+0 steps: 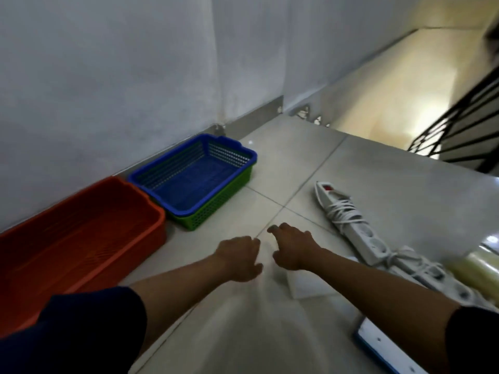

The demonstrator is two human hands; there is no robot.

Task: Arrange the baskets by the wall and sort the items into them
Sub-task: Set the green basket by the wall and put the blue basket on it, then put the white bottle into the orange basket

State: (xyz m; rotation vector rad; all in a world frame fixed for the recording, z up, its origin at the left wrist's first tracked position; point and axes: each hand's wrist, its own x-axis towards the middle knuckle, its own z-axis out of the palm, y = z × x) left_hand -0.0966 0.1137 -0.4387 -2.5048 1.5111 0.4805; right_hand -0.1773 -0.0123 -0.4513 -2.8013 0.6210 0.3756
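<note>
Visibly three baskets: orange basket [81, 233], blue basket [194, 171] nested in green basket [216, 206].

The floor of large pale glossy tiles [391, 184] runs with thin grout lines up to a grey-white plastered wall [108, 63], edged at its foot by a grey skirting strip [253, 118]. At the far right a black metal stair railing [459, 130] curves down beside a warmly lit cream stairwell [391, 85], its surfaces blurred.
</note>
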